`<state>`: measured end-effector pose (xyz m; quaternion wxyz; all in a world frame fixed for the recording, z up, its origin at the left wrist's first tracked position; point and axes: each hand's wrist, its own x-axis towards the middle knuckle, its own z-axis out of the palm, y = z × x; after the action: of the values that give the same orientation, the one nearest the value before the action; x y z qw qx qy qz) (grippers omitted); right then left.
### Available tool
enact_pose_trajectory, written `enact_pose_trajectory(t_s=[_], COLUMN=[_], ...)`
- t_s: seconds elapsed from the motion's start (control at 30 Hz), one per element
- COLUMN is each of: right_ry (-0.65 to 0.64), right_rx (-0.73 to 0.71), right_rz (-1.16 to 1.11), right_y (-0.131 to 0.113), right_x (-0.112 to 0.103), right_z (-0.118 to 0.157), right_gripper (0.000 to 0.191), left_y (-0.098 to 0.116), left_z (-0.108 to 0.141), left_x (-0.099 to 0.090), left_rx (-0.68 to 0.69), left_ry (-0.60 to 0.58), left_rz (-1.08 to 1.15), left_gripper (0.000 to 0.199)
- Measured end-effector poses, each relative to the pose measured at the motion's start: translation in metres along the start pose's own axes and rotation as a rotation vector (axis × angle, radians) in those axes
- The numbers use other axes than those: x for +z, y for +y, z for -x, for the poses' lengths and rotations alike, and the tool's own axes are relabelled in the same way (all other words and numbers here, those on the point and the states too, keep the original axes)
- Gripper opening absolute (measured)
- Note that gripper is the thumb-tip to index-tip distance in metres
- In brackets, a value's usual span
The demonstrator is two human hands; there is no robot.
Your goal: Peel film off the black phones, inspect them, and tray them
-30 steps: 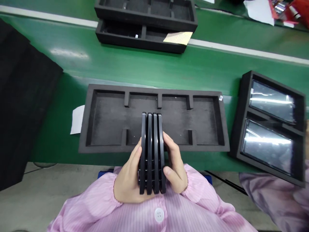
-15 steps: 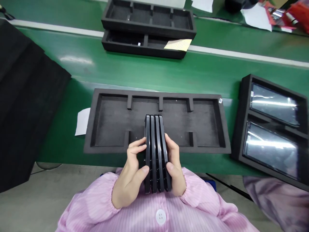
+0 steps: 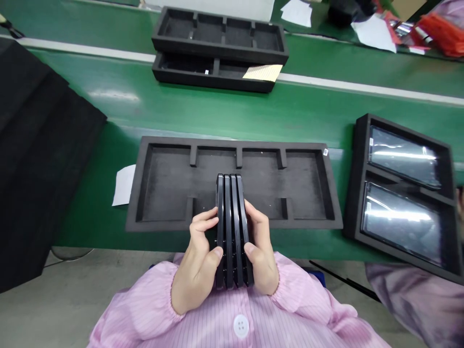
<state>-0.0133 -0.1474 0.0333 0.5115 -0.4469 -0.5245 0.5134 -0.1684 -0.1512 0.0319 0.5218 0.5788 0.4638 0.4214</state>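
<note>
Several black smartphones [image 3: 232, 232] stand on edge, side by side, between my two hands over the table's near edge. My left hand [image 3: 197, 263] is closed against the stack's left side, thumb near and fingers farther up. From the right, my right hand [image 3: 264, 256] presses the other outer face, its thumb on the near part. Just beyond lies a black foam tray [image 3: 159, 224] with divider stubs along its walls; the stack's far end overlaps it in view. A small white label [image 3: 325, 152] sits on its right far corner.
At right, a foam tray [image 3: 357, 193] holds phones with glossy screens. Stacked black foam pieces [image 3: 39, 159] rise at left, near a white paper [image 3: 123, 186]. Farther back, two foam trays [image 3: 217, 46] overlap, with a yellow note [image 3: 263, 72]. A co-worker's sleeve [image 3: 409, 299] shows at lower right.
The camera view has shifted slightly, so the table and trays appear a little lower and the right tray farther left. Both hands keep the same hold on the phones.
</note>
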Motion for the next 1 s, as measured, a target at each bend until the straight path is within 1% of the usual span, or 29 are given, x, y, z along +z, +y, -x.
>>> enact_pose_trajectory(t_s=[0.1,0.27,0.5,0.63,0.77,0.83,0.93,1.0], right_ry=[-0.012,-0.033,-0.031,-0.043,-0.052,-0.086,-0.170,-0.192], right_rx=[0.000,0.022,0.026,0.038,0.044,0.040,0.016,-0.002], right_rz=[0.011,0.039,0.090,0.081,0.071,0.059,0.034,0.032], right_y=[-0.003,-0.007,-0.011,-0.013,-0.014,-0.015,-0.015,-0.015], right_x=[-0.001,-0.002,-0.001,-0.001,-0.003,-0.006,-0.010,-0.011], right_z=[-0.002,-0.007,-0.009,-0.009,-0.011,-0.012,-0.013,-0.013], right_gripper=[0.053,0.060,0.066,0.068,0.070,0.071,0.076,0.079], left_y=[0.001,0.005,0.013,0.015,0.014,0.012,0.010,0.011], left_z=[0.000,-0.004,-0.003,-0.003,-0.003,-0.002,-0.002,-0.003], left_x=[0.000,0.000,0.003,0.006,0.004,0.002,0.000,-0.001], left_rx=[-0.020,-0.044,-0.100,-0.092,-0.084,-0.075,-0.027,-0.001], left_ry=[0.003,0.022,0.016,0.035,0.031,0.005,-0.046,-0.046], left_rz=[-0.013,-0.107,-0.016,-0.012,-0.024,-0.048,-0.106,-0.139], left_gripper=[0.032,0.038,0.037,0.037,0.037,0.041,0.057,0.063])
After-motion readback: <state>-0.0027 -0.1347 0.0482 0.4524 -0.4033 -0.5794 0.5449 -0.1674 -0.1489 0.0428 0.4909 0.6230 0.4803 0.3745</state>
